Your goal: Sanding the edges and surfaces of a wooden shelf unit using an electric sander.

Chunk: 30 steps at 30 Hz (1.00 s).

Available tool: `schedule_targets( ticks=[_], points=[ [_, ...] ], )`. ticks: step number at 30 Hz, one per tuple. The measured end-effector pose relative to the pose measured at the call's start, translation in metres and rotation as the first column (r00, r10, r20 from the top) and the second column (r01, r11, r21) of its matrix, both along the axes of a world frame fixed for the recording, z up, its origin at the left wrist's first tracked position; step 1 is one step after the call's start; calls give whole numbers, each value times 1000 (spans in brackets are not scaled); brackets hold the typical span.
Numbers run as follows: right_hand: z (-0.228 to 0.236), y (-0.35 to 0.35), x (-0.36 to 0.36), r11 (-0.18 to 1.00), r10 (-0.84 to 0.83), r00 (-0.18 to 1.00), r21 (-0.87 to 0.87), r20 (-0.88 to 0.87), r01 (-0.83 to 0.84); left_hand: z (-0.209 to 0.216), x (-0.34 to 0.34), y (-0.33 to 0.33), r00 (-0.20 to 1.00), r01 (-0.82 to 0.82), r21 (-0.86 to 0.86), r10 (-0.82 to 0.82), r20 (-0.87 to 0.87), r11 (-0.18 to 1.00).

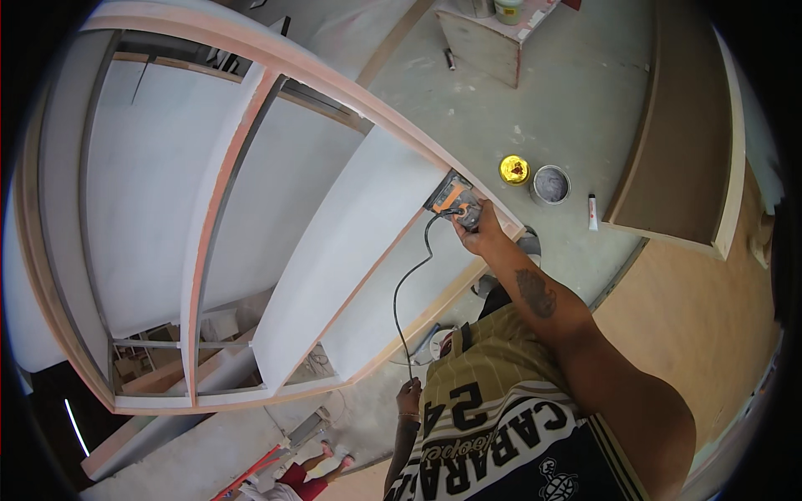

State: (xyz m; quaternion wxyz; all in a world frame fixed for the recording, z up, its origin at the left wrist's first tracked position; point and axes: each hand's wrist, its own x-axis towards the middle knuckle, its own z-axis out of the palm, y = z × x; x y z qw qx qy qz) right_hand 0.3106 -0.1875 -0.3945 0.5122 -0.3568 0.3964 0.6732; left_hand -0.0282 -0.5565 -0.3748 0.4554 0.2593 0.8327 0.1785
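Observation:
My right hand (480,232) is wrapped round an orange and dark grey electric sander (452,195). The sander lies against the edge of a large cabinet frame (242,50), near its right corner. From the sander a black power cord (398,292) hangs in a loose curve across a white panel (334,242). Lower down, my left hand (408,399) is closed on that cord, close to my body. The frame has pinkish filler along its edges and several white panels between its dividers. The sander's underside is hidden.
An opened tin (551,184), a yellow lid (514,170) and a white tube (592,212) are on the floor to the right. Beyond stands a paint-marked box (480,42) with containers on top. A brown curved panel (681,142) is at right; another person (294,484) is at lower left.

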Motion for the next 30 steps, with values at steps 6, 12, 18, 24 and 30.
schedule_targets(
  ticks=[6, 12, 18, 24, 30],
  points=[
    [-1, 6, 0, 999, 23, 999, -32, -23, -24, -2, 15, -5, 997, -70, -23, 69, -36, 997],
    [38, 17, -3, 999, 47, 996, -19, -70, -49, -9, 23, 0, 996, -48, -10, 47, -77, 999],
    [47, 20, -1, 999, 32, 996, 40, -81, -29, -4, 40, 18, 995, -87, -81, 83, -61, 993],
    [40, 19, -6, 999, 33, 999, -36, -29, -34, -32, 22, 0, 986, 77, 7, -75, -146, 997],
    [54, 23, -11, 999, -7, 994, 37, -111, 12, -61, 5, -22, 999, -24, -91, 20, -34, 996]
  ],
)
